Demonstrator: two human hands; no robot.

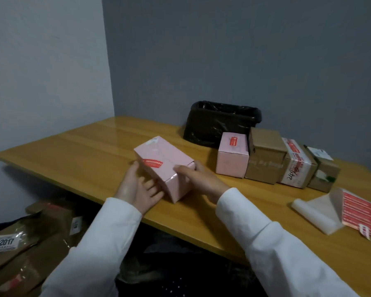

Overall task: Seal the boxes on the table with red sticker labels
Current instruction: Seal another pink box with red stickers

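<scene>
**Pink box labelled and in hand, more boxes lined up at the right**

Head view: the person holds a pink box (pixel 164 167) tilted just above the wooden surface (pixel 77 151), near its front edge. The left hand (pixel 137 187) supports the box's near left side with its fingers (pixel 152 187) fairly straight and spread beneath it. The right hand (pixel 201 179) clasps the right end, its fingers curled round the corner and one fingertip pressing the top edge. A red sticker label (pixel 153 163) already lies across the top of this box, so the judgement is that this one is sealed or in its final press-down.

To the right stands a row of boxes touching one another: a second pink box (pixel 232 156) with a red label on top, a plain brown box (pixel 266 155) with no red label visible, a taped brown box (pixel 296 166) bearing red-printed tape and handwritten digits that seem to read "245", and a small brown box (pixel 323 170). At least the plain brown box appears left to do. A sheet of red labels (pixel 362 211) with its peeled backing lies at the far right of the surface; its print is too small to read. A black-lined bin (pixel 221 123) sits behind the row. On the floor, a parcel (pixel 7 243) shows "2017".
</scene>
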